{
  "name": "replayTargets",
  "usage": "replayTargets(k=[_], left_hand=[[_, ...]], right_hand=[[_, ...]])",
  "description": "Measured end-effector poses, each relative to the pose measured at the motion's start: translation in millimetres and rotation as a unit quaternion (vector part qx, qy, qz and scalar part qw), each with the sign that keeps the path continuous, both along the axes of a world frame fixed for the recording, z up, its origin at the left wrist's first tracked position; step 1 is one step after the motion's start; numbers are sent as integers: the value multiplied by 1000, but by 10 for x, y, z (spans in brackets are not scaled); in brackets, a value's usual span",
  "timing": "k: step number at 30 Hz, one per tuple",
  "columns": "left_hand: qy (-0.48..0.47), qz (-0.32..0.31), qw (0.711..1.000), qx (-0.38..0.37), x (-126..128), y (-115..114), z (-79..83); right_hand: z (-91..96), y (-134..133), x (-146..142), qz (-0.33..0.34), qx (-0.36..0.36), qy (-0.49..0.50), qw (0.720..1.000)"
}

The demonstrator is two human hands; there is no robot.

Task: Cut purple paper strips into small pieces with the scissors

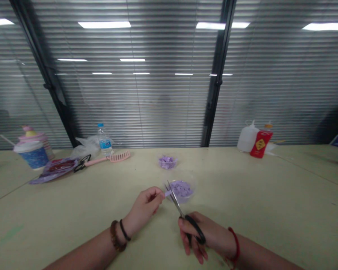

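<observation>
Pinched in the fingers of my left hand (146,204) is a narrow purple strip (168,193), its free end pointing right. My right hand (199,230) grips black-handled scissors (196,229), fingers in the loops. The scissor blades are slightly apart and reach up to the strip's end, over the left side of a clear bowl (192,180). Small purple pieces (181,188) lie in that bowl. Whether the blades touch the strip I cannot tell. Behind it stands a smaller clear container (167,165) with more purple bits.
At the left are a blue cup (33,157), a purple packet (55,169), a pink hairbrush (119,156), a plastic bag (87,146) and a water bottle (104,141). A white bottle (247,138) and a red bottle (261,143) stand back right, before the blinds.
</observation>
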State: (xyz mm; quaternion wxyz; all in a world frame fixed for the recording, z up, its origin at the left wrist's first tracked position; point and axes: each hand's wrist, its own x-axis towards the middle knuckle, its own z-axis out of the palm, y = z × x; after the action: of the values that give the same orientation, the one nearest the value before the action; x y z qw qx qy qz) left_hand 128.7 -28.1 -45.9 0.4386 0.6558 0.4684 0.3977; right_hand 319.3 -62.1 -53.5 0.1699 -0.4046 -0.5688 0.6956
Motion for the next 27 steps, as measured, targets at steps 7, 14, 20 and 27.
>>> replayTargets(k=[7, 14, 20, 27], left_hand=[[21, -41, 999, -9, 67, -58, -23], [20, -22, 999, -22, 44, -45, 26], [17, 4, 999, -33, -20, 13, 24], [-14, 61, 998, -23, -18, 21, 48]], right_hand=[[12, -4, -16, -15, -6, -4, 1000], [16, -6, -24, -38, 2, -4, 999], [23, -5, -5, -68, 16, -11, 998], [8, -1, 7, -50, 0, 23, 998]])
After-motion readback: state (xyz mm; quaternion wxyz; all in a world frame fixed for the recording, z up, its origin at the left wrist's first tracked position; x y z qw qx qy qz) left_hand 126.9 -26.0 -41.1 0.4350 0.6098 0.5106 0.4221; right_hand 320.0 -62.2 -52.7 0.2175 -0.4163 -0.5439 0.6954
